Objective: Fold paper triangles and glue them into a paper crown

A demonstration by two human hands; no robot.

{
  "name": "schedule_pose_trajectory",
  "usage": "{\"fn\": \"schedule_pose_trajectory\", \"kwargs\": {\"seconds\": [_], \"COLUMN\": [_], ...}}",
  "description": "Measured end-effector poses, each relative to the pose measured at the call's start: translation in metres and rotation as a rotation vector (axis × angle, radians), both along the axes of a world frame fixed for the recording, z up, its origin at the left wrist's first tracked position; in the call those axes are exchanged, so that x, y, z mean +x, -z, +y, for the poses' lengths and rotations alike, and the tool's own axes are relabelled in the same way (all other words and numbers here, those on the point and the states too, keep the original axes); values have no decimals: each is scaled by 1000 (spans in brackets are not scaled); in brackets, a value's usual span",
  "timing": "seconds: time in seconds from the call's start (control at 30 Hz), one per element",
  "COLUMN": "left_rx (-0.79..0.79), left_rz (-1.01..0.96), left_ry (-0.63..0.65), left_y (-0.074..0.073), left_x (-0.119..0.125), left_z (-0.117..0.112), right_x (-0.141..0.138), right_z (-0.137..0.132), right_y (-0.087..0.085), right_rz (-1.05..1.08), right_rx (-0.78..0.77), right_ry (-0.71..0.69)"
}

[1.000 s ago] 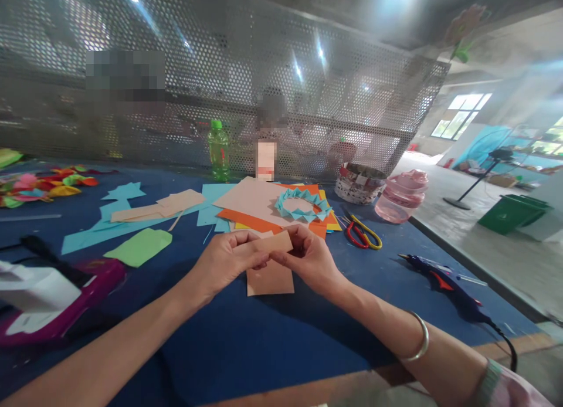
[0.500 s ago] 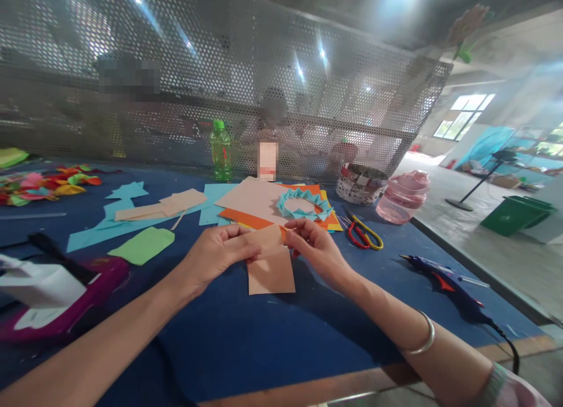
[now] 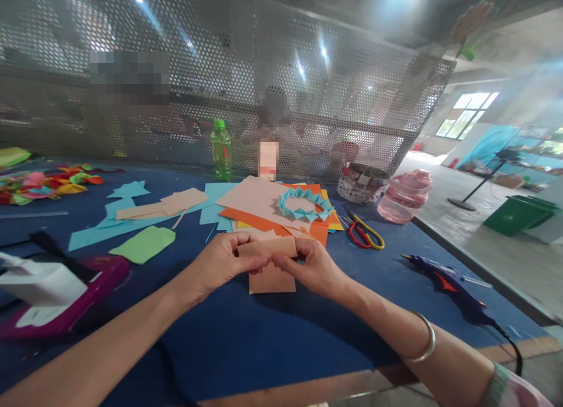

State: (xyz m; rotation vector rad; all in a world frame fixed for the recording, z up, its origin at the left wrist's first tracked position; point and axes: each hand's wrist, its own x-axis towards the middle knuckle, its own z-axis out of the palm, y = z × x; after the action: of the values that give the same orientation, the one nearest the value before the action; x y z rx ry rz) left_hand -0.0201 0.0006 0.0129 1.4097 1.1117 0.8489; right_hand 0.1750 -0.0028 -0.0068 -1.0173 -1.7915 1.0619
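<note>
Left hand (image 3: pixel 240 257): it is clamped on the left end of a narrow tan paper strip (image 3: pixel 268 247), with the thumb in front and the fingers behind.
Right hand (image 3: pixel 314 263): it is clamped on the right end of this strip, the thumb also in front; the tips of the 2 thumbs come close together at the lower edge.
Strip position: between the 2 hands, raised above the flat blue surface (image 3: pixel 246 348); I cannot tell if it is folded fully.
Below the strip: a straight-edged tan paper sheet (image 3: pixel 272 284), partly covered by the hands.
Risk of bending: if 1 hand presses harder than the other, the strip could, I think, crease crookedly.
Risk of pushing: a low wrist could shift the sheet.
Blue zigzag paper ring (image 3: pixel 285 206): it rests on a broad pale-pink paper sheet (image 3: pixel 246 196); fingers catching this sheet could move both.
Dark-blue glue gun (image 3: pixel 448 285): it lies right of the right hand; if it is hot, which I cannot tell, a careless elbow could meet it.
</note>
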Motion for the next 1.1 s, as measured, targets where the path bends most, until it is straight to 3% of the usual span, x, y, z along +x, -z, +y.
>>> {"fn": "schedule_pose_trajectory", "kwargs": {"seconds": [0.4, 0.87, 1.1], "left_rx": [-25, 78, 65], "left_rz": [-52, 22, 73], "left_ry": [-72, -179, -160], "left_y": [-6, -5, -6], "left_x": [-11, -19, -18], "left_z": [9, 15, 14], "right_x": [11, 20, 20], "right_z": [13, 24, 25], "right_y": [-1, -2, -3], "right_rz": [-10, -64, -108], "right_rx": [43, 113, 187], "right_ry": [8, 16, 20]}}
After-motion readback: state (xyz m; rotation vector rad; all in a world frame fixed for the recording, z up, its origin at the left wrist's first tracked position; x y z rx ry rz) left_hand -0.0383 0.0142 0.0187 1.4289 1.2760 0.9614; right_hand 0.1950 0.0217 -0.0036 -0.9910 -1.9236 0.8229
